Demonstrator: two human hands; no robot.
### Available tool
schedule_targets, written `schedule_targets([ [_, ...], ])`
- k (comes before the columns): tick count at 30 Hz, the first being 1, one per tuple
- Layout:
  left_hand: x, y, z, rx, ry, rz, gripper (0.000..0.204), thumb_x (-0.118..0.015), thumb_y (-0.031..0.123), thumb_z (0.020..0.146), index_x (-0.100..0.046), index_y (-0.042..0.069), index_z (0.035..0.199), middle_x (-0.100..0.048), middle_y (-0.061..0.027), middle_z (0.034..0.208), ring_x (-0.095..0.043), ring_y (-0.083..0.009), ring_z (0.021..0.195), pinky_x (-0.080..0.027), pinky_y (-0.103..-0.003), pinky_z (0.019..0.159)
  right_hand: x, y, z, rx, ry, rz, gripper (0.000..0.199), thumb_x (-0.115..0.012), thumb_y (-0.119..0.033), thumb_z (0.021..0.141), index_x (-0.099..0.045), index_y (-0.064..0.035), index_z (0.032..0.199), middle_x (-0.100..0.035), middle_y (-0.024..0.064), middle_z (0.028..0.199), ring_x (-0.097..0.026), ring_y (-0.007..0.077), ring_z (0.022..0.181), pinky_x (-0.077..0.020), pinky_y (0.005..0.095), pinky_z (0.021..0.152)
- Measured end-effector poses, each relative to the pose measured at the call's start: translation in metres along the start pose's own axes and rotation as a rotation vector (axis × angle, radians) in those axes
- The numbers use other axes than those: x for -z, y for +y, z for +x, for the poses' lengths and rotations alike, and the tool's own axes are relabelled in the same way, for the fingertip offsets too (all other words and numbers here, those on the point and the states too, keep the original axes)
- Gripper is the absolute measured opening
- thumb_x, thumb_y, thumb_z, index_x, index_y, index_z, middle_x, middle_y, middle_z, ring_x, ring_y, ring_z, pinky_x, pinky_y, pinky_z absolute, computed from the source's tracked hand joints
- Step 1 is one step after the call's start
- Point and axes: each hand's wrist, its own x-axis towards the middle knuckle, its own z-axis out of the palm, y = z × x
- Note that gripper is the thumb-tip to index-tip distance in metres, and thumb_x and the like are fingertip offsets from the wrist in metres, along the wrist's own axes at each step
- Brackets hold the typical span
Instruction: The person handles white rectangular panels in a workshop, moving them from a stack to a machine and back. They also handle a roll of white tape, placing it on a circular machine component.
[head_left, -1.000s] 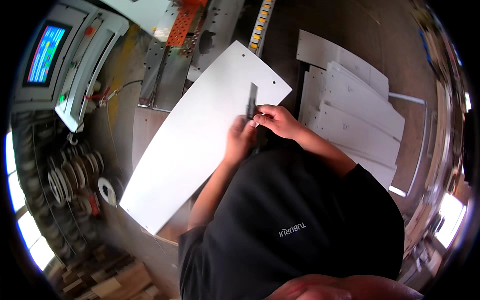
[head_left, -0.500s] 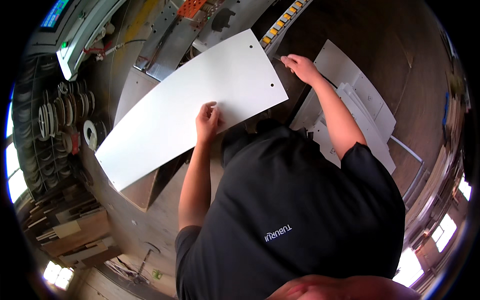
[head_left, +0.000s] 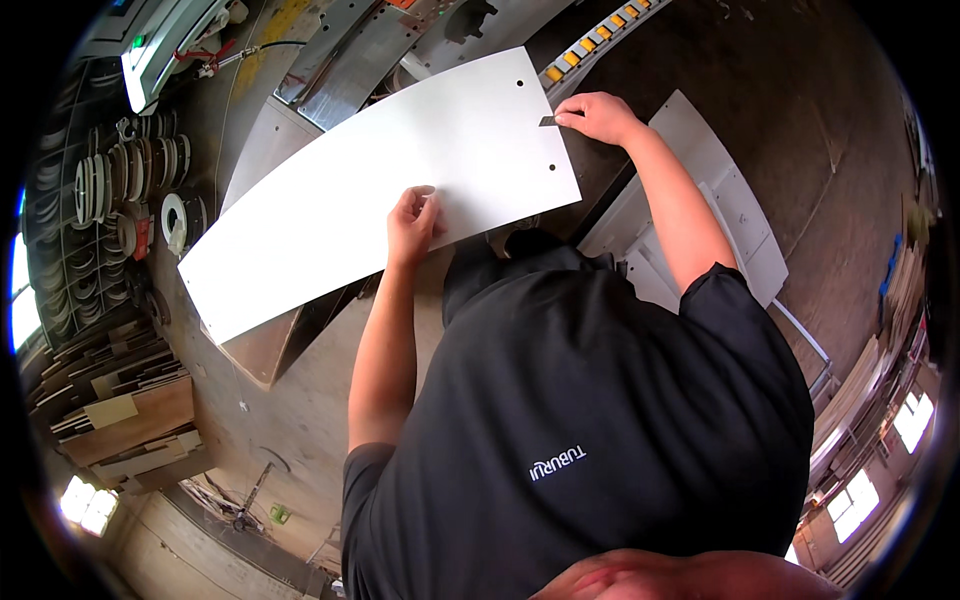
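Note:
A long white panel (head_left: 330,220) with one curved long edge lies slantwise before me, with dark holes near its right end. My left hand (head_left: 412,225) rests over the panel near its near edge, fingers curled in; what they hold, if anything, is hidden. Past the panel's right end, my right hand (head_left: 597,118) is closed. A small dark flat blade-like piece (head_left: 547,121) sticks out from its thumb and forefinger, its tip over the panel's right edge.
Further white panels (head_left: 735,190) lie to my right. Ahead are a metal machine bed (head_left: 345,95) and a curved track with yellow blocks (head_left: 600,38). Rolls of banding (head_left: 130,180) hang at left, above stacked boards (head_left: 130,420). Under the panel, a brown board's corner (head_left: 262,365) juts out.
My right hand has moved slightly inward toward the panel's right edge, and the dark piece now shows clearly. The left hand stays over the panel. The view has shifted a little.

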Motion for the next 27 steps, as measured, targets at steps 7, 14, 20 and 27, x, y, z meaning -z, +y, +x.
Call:
schedule_targets([
  [7, -0.001, -0.004, 0.002, -0.007, 0.005, -0.001, 0.020, -0.065, 0.013, 0.100, -0.065, -0.001, 0.115, -0.066, -0.0031, 0.078, -0.062, -0.0105, 0.058, -0.049, -0.025, 0.054, 0.004, -0.011, 0.004, 0.025, 0.112, -0.069, 0.029, -0.063, -0.041, 0.095, -0.078, -0.0197, 0.107, -0.076, 0.0013, 0.109, -0.070, 0.0269, 0.103, -0.0542, 0.0392, 0.088],
  [14, -0.002, -0.007, 0.002, -0.017, 0.029, 0.048, 0.019, -0.065, 0.013, 0.100, -0.066, -0.001, 0.113, -0.066, -0.0037, 0.077, -0.062, -0.0105, 0.057, -0.049, -0.025, 0.052, -0.007, -0.003, -0.011, 0.077, 0.132, -0.076, 0.030, -0.061, -0.042, 0.096, -0.079, -0.0196, 0.105, -0.076, 0.0019, 0.107, -0.070, 0.0277, 0.102, -0.0546, 0.0398, 0.087],
  [20, -0.005, 0.001, 0.001, -0.018, 0.043, 0.062, 0.019, -0.066, 0.013, 0.100, -0.066, -0.002, 0.112, -0.066, -0.0044, 0.076, -0.062, -0.0109, 0.055, -0.048, -0.025, 0.050, -0.006, -0.008, -0.003, 0.026, 0.167, -0.074, 0.030, -0.061, -0.042, 0.096, -0.079, -0.0199, 0.106, -0.076, 0.0017, 0.107, -0.069, 0.0276, 0.102, -0.0546, 0.0397, 0.086],
  [27, -0.006, -0.001, 0.000, -0.020, 0.051, 0.050, 0.019, -0.067, 0.013, 0.099, -0.066, -0.002, 0.111, -0.065, -0.0042, 0.075, -0.062, -0.0111, 0.055, -0.048, -0.025, 0.050, -0.012, -0.005, -0.007, 0.042, 0.214, -0.058, 0.031, -0.062, -0.044, 0.095, -0.079, -0.0196, 0.104, -0.076, 0.0033, 0.104, -0.070, 0.0280, 0.100, -0.0549, 0.0404, 0.083],
])
